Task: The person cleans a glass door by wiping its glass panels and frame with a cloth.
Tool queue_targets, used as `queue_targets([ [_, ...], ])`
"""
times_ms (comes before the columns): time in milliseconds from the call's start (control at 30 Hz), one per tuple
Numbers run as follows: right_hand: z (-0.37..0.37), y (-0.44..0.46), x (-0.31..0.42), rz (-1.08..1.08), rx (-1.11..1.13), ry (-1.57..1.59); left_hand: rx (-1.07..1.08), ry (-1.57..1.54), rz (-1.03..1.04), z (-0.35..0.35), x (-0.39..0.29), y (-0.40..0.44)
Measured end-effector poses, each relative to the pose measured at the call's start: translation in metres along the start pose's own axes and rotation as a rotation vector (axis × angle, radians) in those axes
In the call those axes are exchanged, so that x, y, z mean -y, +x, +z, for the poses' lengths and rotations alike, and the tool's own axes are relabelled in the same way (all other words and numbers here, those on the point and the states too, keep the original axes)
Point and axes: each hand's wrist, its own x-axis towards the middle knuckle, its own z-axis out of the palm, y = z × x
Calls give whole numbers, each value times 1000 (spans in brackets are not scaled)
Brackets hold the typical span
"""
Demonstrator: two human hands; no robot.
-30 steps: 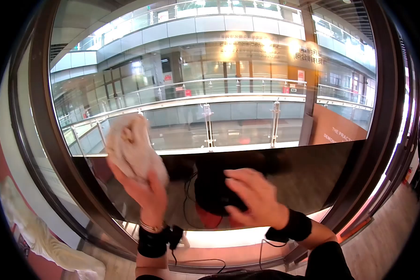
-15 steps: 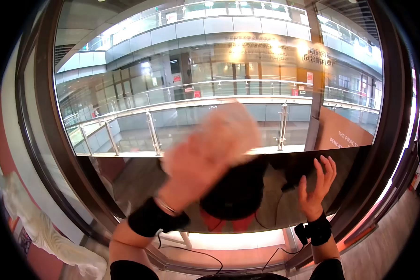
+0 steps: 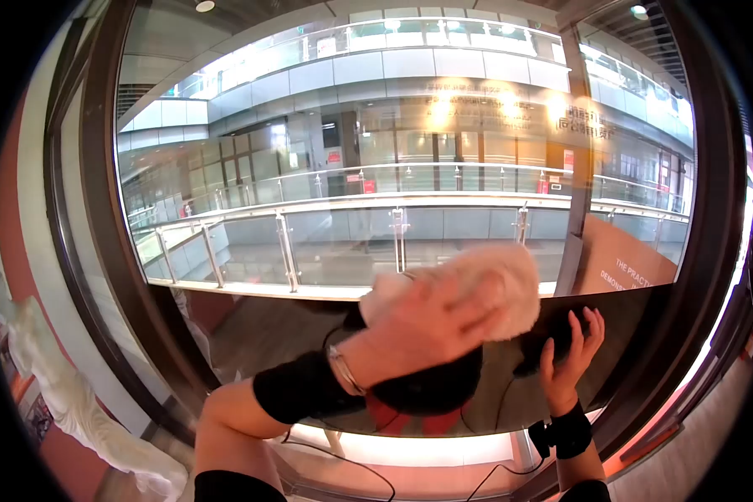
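Note:
My left hand (image 3: pixel 427 322) reaches across the middle of the view, spread over a pale, fluffy cloth (image 3: pixel 514 284) and holding it. Motion blurs the fingers somewhat. The cloth overlaps the lower part of a large glass window (image 3: pixel 335 255) and the top of a glossy dark panel (image 3: pixel 259 335); I cannot tell how firmly it presses there. To the right, my right hand (image 3: pixel 571 356) is raised before the dark panel with its fingers apart and nothing in them. Black bands wrap both wrists, and the left wrist also carries a bracelet (image 3: pixel 343 368).
A brown frame (image 3: pixel 100 192) borders the window. Beyond the glass are railings (image 3: pixel 460 197) and a sign (image 3: pixel 627 259). A white sculpted figure (image 3: pixel 67 402) stands at the left. Thin cables (image 3: pixel 351 456) run below my arms.
My left hand has moved right and down with the cloth, from the middle of the window toward my right hand. My right hand stays almost in place. The view has tilted slightly.

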Motion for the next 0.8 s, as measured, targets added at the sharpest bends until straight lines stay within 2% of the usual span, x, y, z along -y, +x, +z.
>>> queue_targets([
  [33, -2, 0, 0, 2, 5, 2, -44, -23, -28, -2, 19, 3],
  [67, -4, -1, 0, 8, 5, 5, -24, 58, -148, -12, 39, 10],
  [100, -6, -2, -1, 19, 4, 6, -34, 298, -175, -11, 71, 1],
  [167, -10, -5, -2, 40, 6, 13, -88, 598, -369, -27, 146, 4],
  [200, -12, -4, 0, 37, 10, 27, -181, 698, -507, -34, 179, 7],
  [233, -15, -4, 5, 34, 16, 41, -177, 671, -619, -50, 198, 15],
  [333, -20, -4, 20, -29, 73, 223, -237, 667, -593, -44, 190, 29],
  [367, -20, -4, 28, -58, 102, 308, -169, 598, -534, -36, 166, 36],
  [400, -21, 2, 40, -92, 123, 371, -230, 441, -326, -22, 143, 36],
  [433, -20, 7, 51, -129, 141, 467, -284, 262, -241, -8, 111, 38],
  [467, -22, 12, 63, -133, 193, 552, -220, 73, -177, 14, 80, 30],
  [500, -24, 17, 76, -134, 248, 638, -149, -208, -198, 6, 35, 33],
  [567, -29, 33, 100, -256, 359, 797, 73, -71, 108, 4, -8, 15],
  [667, -39, 56, 135, -431, 387, 1046, 6, -67, 44, 3, 1, -6],
  [733, -44, 78, 155, -526, 391, 1211, -59, 29, -52, -9, 43, -9],
  [767, -45, 88, 165, -562, 409, 1270, -25, 42, -187, -17, 68, -17],
  [800, -40, 92, 175, -601, 285, 1306, -130, 261, -333, -16, 97, -31],
])
